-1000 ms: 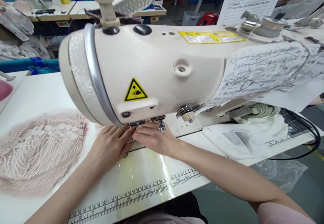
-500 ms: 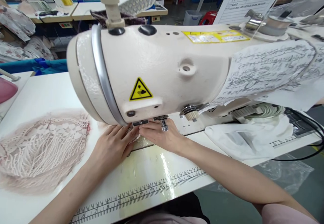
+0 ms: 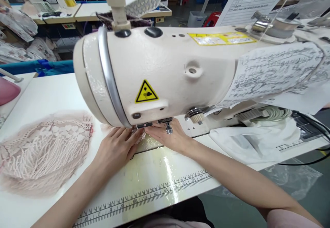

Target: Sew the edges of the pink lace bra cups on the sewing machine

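Note:
A beige sewing machine head [image 3: 167, 70] hangs over both my hands and hides the needle area. My left hand [image 3: 116, 144] lies palm down on the table under the machine's left end, its fingers stretched over a small piece of pale pink lace fabric [image 3: 140, 137]. From the right, my right hand [image 3: 171, 137] reaches beneath the machine, fingers together at the edge of this lace; its fingertips are partly hidden behind a screw and the machine. On the left of the table lies a larger pale pink lace piece [image 3: 48, 149] with white fringe.
A printed ruler strip [image 3: 144, 197] runs along the table's front edge. White cloth [image 3: 247, 145] and a coiled pale green cord [image 3: 277, 113] lie at right. Handwritten paper [image 3: 278, 70] covers part of the machine. A pink rounded object [image 3: 9, 90] stands at far left.
The whole view has shifted slightly, so the machine and hands appear a little farther right. My right hand's fingertips are a bit farther from my left hand's.

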Tool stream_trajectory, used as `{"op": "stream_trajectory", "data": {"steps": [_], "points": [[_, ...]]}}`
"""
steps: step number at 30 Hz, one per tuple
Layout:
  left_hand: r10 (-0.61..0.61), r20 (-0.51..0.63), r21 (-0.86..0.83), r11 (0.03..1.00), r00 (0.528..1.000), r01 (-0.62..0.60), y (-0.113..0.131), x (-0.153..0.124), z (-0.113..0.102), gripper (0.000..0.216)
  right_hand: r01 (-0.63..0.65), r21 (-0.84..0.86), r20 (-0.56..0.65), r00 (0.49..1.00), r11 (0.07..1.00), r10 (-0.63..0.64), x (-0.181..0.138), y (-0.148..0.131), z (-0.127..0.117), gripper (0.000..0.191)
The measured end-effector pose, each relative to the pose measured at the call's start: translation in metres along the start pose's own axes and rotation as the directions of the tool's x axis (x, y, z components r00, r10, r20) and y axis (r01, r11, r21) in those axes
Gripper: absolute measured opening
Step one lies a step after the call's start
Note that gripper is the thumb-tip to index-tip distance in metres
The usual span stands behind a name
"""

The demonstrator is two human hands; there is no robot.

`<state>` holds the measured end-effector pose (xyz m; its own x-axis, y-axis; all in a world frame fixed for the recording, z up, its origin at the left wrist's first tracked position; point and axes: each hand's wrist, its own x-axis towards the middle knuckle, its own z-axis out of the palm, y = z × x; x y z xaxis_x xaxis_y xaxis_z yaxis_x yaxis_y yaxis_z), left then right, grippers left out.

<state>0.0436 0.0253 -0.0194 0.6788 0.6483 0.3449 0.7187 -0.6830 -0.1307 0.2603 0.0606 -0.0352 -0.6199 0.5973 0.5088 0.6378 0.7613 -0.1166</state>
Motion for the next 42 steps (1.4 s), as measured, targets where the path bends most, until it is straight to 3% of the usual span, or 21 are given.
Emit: {"op": "stream_trajectory", "data": {"steps": [8, 15, 21, 25, 32, 42], "points": [[-0.001, -0.023, 0.036, 0.999, 1.000, 0.002, -0.001, -0.001, 0.006, 0.036, -0.036, 0.016, -0.004, 0.999, 0.999, 0.036, 0.000, 0.002, 0.006, 0.022], [0.200, -0.106, 0.010, 0.980, 0.974, -0.200, -0.009, -0.006, 0.003, 0.032, -0.050, 0.035, -0.034, 0.998, 0.998, 0.052, -0.007, -0.004, 0.004, 0.027], [0.169, -0.104, -0.088, 0.980, 0.980, -0.179, -0.019, -0.008, 0.002, 0.030, -0.156, 0.149, 0.124, 0.983, 0.976, 0.138, -0.012, -0.010, 0.007, 0.028], [0.153, -0.112, -0.115, 0.979, 0.982, -0.166, -0.023, -0.009, 0.001, 0.029, -0.172, 0.181, 0.137, 0.979, 0.968, 0.148, -0.013, -0.011, 0.008, 0.029], [0.115, -0.095, -0.106, 0.986, 0.989, -0.125, -0.021, -0.009, 0.003, 0.031, -0.158, 0.082, 0.150, 0.978, 0.984, 0.144, -0.012, -0.013, 0.008, 0.035], [0.142, -0.098, 0.057, 0.989, 0.985, -0.137, -0.012, -0.006, 0.002, 0.029, -0.194, -0.028, 0.204, 0.959, 0.981, 0.196, -0.015, -0.018, 0.012, 0.038]]}}
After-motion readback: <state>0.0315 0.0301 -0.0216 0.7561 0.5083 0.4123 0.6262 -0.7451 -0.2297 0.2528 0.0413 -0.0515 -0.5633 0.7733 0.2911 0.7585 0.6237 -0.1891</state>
